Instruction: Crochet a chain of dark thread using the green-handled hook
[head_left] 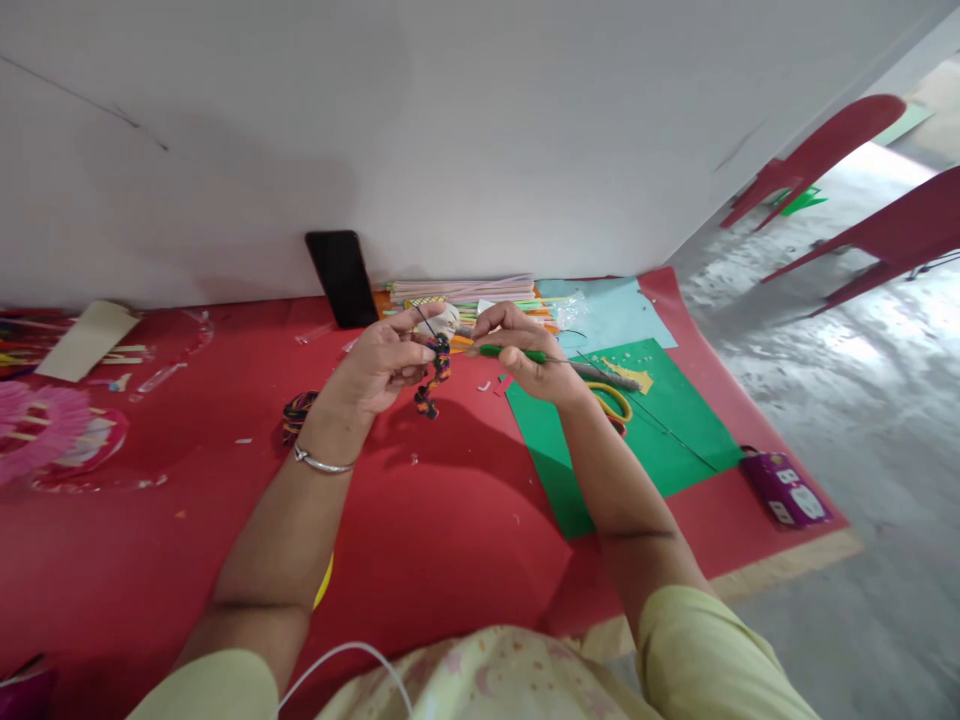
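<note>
My left hand (390, 355) is closed on a small strip of dark multicoloured crochet work (433, 380), which dangles below the fingers. A dark strand of yarn rises over the index finger. In my right hand (525, 345) is a crochet hook with a green handle (514, 353), pinched between thumb and fingers and pointing left. The hook's tip is at the top of the crochet work; whether it sits inside a loop is too small to tell. Beside my left wrist lies a ball of dark multicoloured yarn (298, 415), partly hidden by the forearm.
A phone (342, 278) leans against the wall on the red table cover (450, 510). Bundled coloured sticks (465, 290) lie behind my hands. Scissors with yellow handles (613, 400) rest on a green sheet (675, 430). A purple pack (786, 488) sits near the right edge; red chairs (825, 150) stand beyond.
</note>
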